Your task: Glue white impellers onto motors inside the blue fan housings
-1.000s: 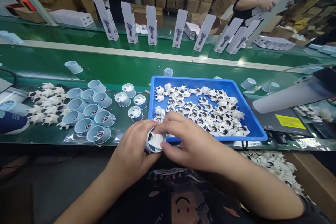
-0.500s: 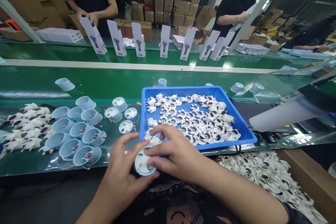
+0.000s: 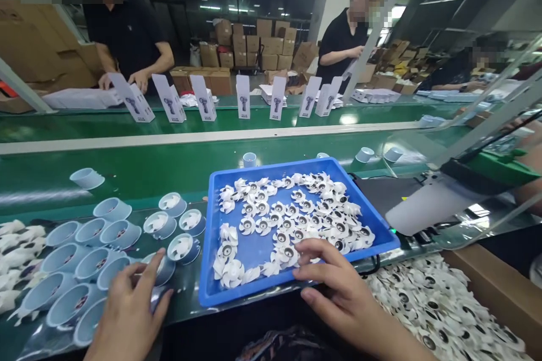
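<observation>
My left hand [image 3: 133, 302] is at the left, fingers apart, at the near side of a light blue cup [image 3: 167, 272]. Its index finger overlaps that cup's rim; whether it touches is unclear. Beyond it stand several blue cups with white fan wheels inside, among them one cup [image 3: 183, 249]. My right hand [image 3: 339, 287] hovers over the front edge of the blue tray [image 3: 205, 259], fingers spread and holding nothing. Loose white fan wheels [image 3: 262, 225] lie in the tray, some near my right fingertips.
Blue cups [image 3: 63, 259] without white wheels crowd the left, beside a pile of fan wheels [image 3: 19, 248]. A cardboard box [image 3: 508, 287] of fan wheels stands lower right. White cartons [image 3: 243, 98] line the green conveyor [image 3: 186, 161]; people work beyond it.
My hands have separated. The left moved left with the cup and fan wheel, which now stands near the other filled cups. My right hand moved right over the tray edge. The view shifted.
</observation>
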### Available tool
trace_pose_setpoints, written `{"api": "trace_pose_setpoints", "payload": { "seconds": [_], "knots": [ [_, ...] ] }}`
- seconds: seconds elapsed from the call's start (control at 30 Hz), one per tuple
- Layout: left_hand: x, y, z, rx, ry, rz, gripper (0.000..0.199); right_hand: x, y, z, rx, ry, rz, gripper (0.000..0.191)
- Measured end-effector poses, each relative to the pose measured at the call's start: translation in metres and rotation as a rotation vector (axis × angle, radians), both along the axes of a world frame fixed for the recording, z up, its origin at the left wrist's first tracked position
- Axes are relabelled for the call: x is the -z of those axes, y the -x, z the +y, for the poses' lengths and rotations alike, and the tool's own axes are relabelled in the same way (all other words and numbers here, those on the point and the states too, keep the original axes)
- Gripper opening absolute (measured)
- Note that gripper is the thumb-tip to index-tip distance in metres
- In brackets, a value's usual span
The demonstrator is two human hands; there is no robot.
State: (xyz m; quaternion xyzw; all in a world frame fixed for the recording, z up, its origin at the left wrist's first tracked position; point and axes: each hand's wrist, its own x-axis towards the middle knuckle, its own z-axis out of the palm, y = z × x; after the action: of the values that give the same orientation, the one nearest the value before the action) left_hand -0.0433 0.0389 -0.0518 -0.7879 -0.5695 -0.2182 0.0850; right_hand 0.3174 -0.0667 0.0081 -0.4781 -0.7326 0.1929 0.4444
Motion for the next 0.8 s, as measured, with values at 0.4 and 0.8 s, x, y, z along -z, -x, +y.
{"api": "trace_pose_setpoints", "payload": {
  "seconds": [0.4,0.8],
  "knots": [
    [-0.108,-0.235,0.202,0.330,0.510,-0.029,0.035,0.005,-0.020,-0.011,-0.009,-0.245,0.132,0.023],
    [-0.123,-0.222,0.224,0.243,0.433,-0.447,0.032,0.006,-0.160,0.001,0.936,-0.505,0.428,0.071]
  ]
}}
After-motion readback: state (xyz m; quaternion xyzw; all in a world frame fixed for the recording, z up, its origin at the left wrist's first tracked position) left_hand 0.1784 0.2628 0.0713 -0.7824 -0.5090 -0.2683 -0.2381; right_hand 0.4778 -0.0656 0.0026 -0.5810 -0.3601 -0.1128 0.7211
